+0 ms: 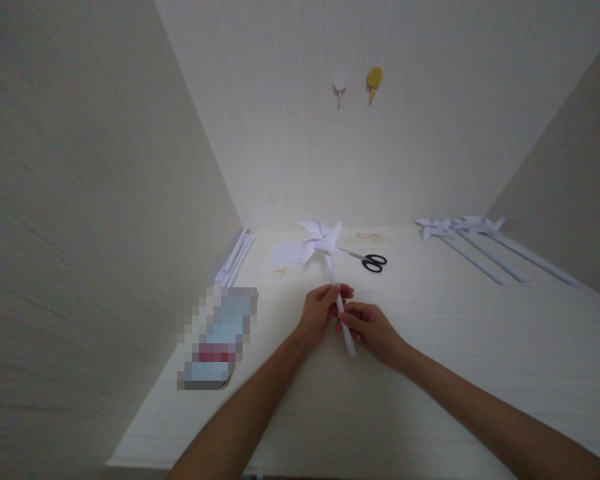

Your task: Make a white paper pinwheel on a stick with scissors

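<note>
A white paper pinwheel (321, 241) on a rolled paper stick is held by both hands, its blades pointing away from me. My left hand (322, 308) grips the stick around its middle, thumb on top. Lower down, my right hand (373, 328) pinches the same stick between thumb and fingers. The stick's near end sticks out below my right hand. Beyond the hands, black-handled scissors (373, 262) lie with their blades partly behind the pinwheel. A white paper sheet (286, 253) lies left of the blades, partly covered by them.
Several rolled paper sticks (235, 259) lie against the left wall. At the back right are finished-looking pinwheels (485, 250) on sticks. A blurred-out flat object (220, 340) lies at left. Small tan bits (279, 272) lie near the sheet. Two hooks (375, 78) hang on the back wall.
</note>
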`<state>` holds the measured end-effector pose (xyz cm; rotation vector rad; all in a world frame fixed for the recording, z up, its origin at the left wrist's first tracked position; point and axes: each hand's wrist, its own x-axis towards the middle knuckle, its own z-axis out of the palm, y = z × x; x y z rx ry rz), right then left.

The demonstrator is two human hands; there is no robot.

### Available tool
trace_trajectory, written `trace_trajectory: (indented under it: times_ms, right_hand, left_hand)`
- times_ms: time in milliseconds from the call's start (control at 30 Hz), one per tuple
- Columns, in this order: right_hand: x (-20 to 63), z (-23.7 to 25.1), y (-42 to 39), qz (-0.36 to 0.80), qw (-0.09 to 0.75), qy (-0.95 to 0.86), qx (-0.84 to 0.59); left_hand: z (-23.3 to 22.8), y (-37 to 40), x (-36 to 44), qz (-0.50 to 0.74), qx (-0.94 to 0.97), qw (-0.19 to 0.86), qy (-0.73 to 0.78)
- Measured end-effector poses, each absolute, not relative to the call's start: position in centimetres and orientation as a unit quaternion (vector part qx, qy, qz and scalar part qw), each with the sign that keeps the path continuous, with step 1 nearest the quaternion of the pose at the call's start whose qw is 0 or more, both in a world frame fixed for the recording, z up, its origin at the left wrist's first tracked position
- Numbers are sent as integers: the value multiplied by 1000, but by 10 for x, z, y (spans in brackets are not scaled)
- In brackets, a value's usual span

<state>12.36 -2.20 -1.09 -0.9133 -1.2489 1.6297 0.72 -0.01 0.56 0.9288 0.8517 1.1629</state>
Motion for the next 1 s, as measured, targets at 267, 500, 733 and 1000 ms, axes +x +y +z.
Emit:
trace_trajectory:
  times_ms: [267,500,733,1000]
  right_hand:
    - [126,-14,-18,620,445,-522,-381]
    - [126,-10,-19,572,449,-550,-411]
    - [126,-7,-19,557,448,-557,-424]
    - [127,-5,-21,533,476,-531,-455]
  left_hand:
    - [3,-1,9,511,421,629,408]
    - [1,1,9,512,445,616,401]
    - [2,-1,11,525,433,611,405]
    - [2,0,11,484,519,565,422]
